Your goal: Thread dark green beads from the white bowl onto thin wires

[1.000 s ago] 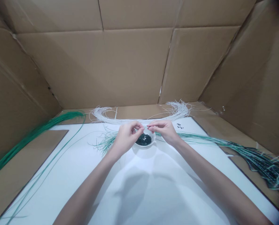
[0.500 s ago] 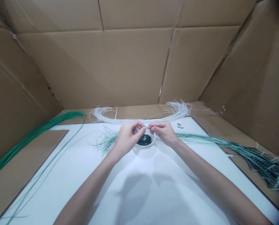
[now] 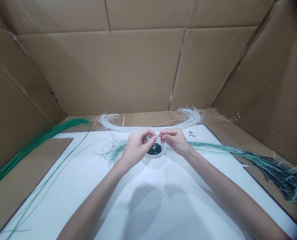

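Observation:
My left hand [image 3: 138,147] and my right hand [image 3: 174,139] meet above a small white bowl [image 3: 155,149] that holds several small dark beads. Both hands are closed in a pinch, fingertips almost touching. A thin pale wire [image 3: 159,135] bridges the gap between the two pinches. What the left fingertips grip is too small to name. The wire runs under my left hand towards a fan of green and white strands [image 3: 112,150] lying on the white sheet [image 3: 148,193].
A curved bundle of white wires [image 3: 148,122] lies behind the bowl. Green wires [image 3: 33,144] trail off at the left, and a green bundle [image 3: 268,163] reaches to the right edge. A few loose dark beads [image 3: 191,134] lie nearby. Cardboard walls [image 3: 138,66] enclose the table.
The two hands have drawn closer together, so the gap between their pinched fingertips has narrowed. Both sit a little higher over the bowl.

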The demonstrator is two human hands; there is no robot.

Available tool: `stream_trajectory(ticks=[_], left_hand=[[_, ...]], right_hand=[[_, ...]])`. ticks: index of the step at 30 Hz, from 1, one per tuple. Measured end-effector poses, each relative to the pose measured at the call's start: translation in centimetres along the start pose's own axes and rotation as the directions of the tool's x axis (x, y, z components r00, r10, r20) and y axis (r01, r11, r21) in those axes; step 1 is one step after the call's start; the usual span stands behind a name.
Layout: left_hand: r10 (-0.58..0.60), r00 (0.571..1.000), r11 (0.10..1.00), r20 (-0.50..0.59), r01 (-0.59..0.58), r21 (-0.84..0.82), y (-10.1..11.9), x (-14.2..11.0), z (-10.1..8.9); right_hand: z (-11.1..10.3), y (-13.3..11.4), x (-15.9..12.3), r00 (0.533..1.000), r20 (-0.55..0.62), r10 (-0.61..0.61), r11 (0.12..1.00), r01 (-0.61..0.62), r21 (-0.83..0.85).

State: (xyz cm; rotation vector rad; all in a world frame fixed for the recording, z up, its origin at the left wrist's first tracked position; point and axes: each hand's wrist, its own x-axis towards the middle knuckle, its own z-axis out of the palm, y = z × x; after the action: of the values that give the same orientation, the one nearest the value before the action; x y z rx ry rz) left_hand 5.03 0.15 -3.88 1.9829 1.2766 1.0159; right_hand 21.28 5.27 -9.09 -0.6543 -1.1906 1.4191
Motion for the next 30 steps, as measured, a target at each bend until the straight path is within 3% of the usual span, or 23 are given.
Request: stream_trajectory(ticks=[4,11,30], left_hand=[[0.000,1.000,0.999,-0.014,0.001,0.044,0.2,0.0,-0.1],[0.083,0.996,0.983,-0.036,-0.076,0.165,0.0,0.0,-0.4],[0.161,0.987,0.962,-0.029,-0.150,0.226,-0.3,0.0,-0.1]], right_hand=[[-0.3,-0.1,0.0,0.999,0.030,-0.037,0.998,0.039,-0.052],[-0.4,-1.1,-0.3,0.985,0.117,-0.129,0.944,0.158,-0.290],[-0.2,-1.1,-0.4,0.976,0.101,-0.194,0.912,0.217,-0.347]])
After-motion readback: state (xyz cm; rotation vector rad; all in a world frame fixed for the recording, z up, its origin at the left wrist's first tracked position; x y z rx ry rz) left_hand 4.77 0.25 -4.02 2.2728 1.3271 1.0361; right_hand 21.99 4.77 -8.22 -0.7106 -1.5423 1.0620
